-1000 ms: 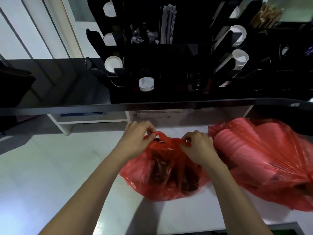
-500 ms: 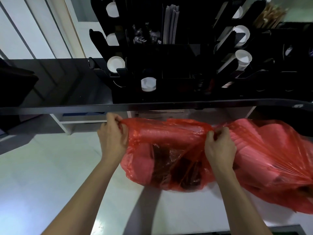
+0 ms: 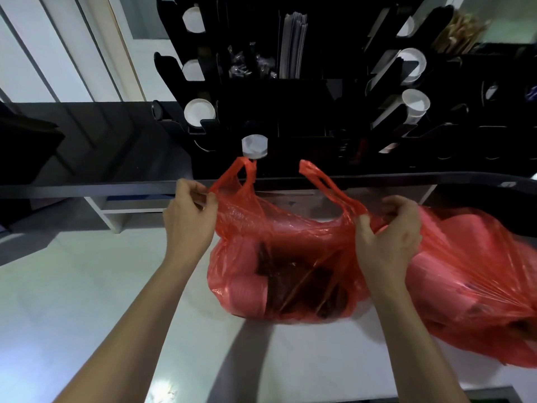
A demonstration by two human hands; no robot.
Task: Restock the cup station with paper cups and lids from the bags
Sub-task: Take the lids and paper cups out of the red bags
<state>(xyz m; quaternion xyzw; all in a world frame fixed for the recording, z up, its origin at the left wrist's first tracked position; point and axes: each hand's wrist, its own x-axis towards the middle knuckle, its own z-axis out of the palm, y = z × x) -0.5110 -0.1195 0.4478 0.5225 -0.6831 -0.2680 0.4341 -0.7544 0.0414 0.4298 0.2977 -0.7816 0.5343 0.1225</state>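
Red bag (image 3: 279,257) sits between both hands on the white desk (image 3: 72,286), mouth pulled wide. Left hand (image 3: 189,225) pinches its left rim, right hand (image 3: 389,237) grips the right rim. Second red bag (image 3: 470,271) lies just right of the right hand. Black cup station (image 3: 319,106) stands beyond, white cups (image 3: 415,104) showing.
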